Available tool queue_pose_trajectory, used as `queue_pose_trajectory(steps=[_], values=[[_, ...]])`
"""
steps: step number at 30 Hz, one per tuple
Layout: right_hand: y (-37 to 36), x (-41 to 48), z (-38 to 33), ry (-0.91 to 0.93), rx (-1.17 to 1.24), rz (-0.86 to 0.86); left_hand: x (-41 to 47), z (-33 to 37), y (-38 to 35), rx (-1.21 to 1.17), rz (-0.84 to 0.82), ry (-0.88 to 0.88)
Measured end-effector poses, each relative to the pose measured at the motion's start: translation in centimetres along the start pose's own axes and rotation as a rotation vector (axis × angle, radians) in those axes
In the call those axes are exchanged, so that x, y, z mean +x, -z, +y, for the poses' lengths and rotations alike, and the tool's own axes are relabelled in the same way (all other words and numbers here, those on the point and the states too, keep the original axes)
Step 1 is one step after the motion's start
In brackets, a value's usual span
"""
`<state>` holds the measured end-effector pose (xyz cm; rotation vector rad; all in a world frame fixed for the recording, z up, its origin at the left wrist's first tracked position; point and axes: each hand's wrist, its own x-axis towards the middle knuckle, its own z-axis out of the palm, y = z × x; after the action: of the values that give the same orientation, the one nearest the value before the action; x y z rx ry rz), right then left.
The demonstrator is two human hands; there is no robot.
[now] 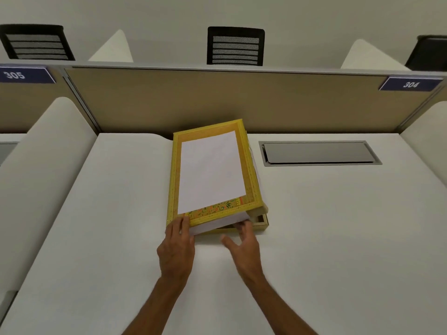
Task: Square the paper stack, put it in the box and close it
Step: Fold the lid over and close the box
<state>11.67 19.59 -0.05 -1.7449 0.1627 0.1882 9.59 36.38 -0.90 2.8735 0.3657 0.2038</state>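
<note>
Desk: a big white desk (314,238) in a study booth, with tan walls round it.
Left hand: the left hand (177,247) is at the near left corner of the box lid. Its fingers pinch the lid's near edge, thumb on top.
Right hand: the right hand (244,240) is just right of the left hand, at the lid's near edge. Its fingers are spread open and its fingertips (242,226) reach under the lid, touching the paper.
Paper stack: the white paper stack (217,222) peeks out under the lid's near edge. It sits in the box, a bit crooked.
Box: the gold box (262,222) lies flat on the desk. Only its near right corner shows past the lid.
Box lid: the yellow box lid (251,180) has a white sheet in its middle and flowers along its near edge. It sits tilted on the box, not shut.
Metal flap: a grey metal flap (319,153) is set in the desk, to the right of the lid.
Booth wall: the tan booth wall (217,97) stands behind the box, with tags 305 (24,74) and 304 (411,84).
Chairs: black chairs (235,45) stand past the wall.
</note>
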Motion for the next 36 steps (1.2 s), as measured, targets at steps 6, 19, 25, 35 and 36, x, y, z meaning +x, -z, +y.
queue_pose_trajectory(steps=[6, 19, 25, 35, 36], values=[[3.1, 2.8, -1.2, -0.255, 0.531, 0.431, -0.4, 0.1, -0.5, 0.006, -0.059, -0.043], [6.0, 5.0, 1.0, -0.210, -0.051, 0.475, -1.5, 0.2, -0.8, -0.013, 0.060, -0.216], [6.2, 5.7, 2.4, -0.200, -0.231, 0.392, -1.3, -0.5, -1.3, -0.112, 0.023, -0.188], [6.5, 8.3, 2.4, 0.125, -0.449, 0.273, 3.8, -1.3, -1.1, -0.292, -0.042, -0.001], [6.5, 9.4, 2.1, 0.182, -0.518, 0.227, 5.0, -1.5, -1.0, -0.335, -0.077, 0.023]])
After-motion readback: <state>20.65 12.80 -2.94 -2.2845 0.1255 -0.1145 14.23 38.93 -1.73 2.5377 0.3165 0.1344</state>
